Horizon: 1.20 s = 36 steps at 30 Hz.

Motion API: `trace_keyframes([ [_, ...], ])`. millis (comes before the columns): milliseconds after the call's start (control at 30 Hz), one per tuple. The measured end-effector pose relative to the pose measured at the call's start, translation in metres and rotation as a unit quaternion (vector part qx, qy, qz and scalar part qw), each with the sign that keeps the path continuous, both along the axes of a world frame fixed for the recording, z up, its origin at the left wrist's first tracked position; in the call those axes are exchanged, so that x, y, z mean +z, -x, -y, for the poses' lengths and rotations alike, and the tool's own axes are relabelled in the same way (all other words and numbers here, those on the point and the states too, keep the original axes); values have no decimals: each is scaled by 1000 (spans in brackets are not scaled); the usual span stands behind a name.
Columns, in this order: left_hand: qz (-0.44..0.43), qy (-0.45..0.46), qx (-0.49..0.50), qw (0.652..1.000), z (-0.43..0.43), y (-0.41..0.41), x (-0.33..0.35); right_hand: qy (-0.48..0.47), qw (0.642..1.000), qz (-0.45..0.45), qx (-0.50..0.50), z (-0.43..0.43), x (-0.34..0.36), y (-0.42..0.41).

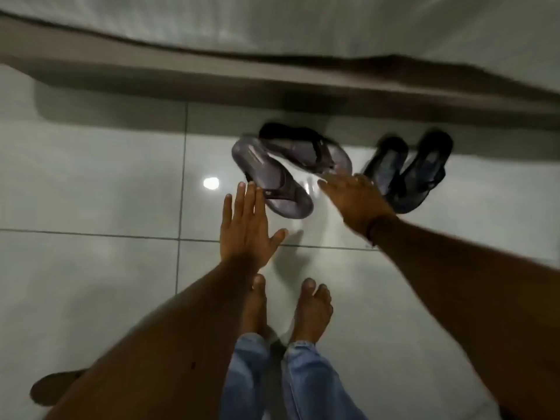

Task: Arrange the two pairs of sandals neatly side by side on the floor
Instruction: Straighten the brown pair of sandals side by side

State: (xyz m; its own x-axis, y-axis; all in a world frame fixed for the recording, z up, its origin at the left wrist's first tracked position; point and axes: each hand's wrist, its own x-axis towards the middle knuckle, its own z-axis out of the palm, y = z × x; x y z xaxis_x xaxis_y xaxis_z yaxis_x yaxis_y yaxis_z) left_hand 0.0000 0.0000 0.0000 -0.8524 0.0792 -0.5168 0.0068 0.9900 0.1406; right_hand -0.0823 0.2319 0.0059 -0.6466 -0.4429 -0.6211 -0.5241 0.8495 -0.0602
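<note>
Two grey-purple sandals lie askew on the glossy floor: the nearer grey sandal (271,177) points down-right, and the farther grey sandal (306,150) crosses behind it. To their right, a dark blue-black pair (406,169) stands side by side, tilted. My left hand (247,225) is flat with fingers spread, its fingertips beside the nearer grey sandal. My right hand (356,197) reaches out open between the grey sandals and the dark pair, over the dark pair's near edge. Neither hand holds anything. The frame is blurred.
A brown skirting strip (272,77) runs along the wall just behind the sandals. My bare feet (291,310) and jeans cuffs stand close in front. White floor tiles (91,183) extend to the left. A brown rounded shape (51,389) sits at bottom left.
</note>
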Motion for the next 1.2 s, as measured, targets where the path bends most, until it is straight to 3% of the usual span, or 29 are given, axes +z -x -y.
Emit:
trace_keyframes([
  [167,2,-40,135,990,-26,52,-104,-37,990,-56,127,5,-96,95],
  [333,3,-23,189,982,-40,77,-154,-79,975,-56,199,3,-137,128],
  [400,-14,-33,183,982,-37,76,-159,-68,978,-70,183,-3,-143,123],
  [500,0,-22,85,996,-16,81,-157,-36,985,-90,142,-6,-141,111],
  [667,12,-17,-29,999,22,91,-152,-22,999,-45,1,24,-142,59],
  [833,20,-7,-57,998,36,96,-149,-1,994,-37,-105,57,-158,21],
  [1200,33,-11,-109,993,53,101,-151,-2,985,-48,-168,76,-161,-10],
])
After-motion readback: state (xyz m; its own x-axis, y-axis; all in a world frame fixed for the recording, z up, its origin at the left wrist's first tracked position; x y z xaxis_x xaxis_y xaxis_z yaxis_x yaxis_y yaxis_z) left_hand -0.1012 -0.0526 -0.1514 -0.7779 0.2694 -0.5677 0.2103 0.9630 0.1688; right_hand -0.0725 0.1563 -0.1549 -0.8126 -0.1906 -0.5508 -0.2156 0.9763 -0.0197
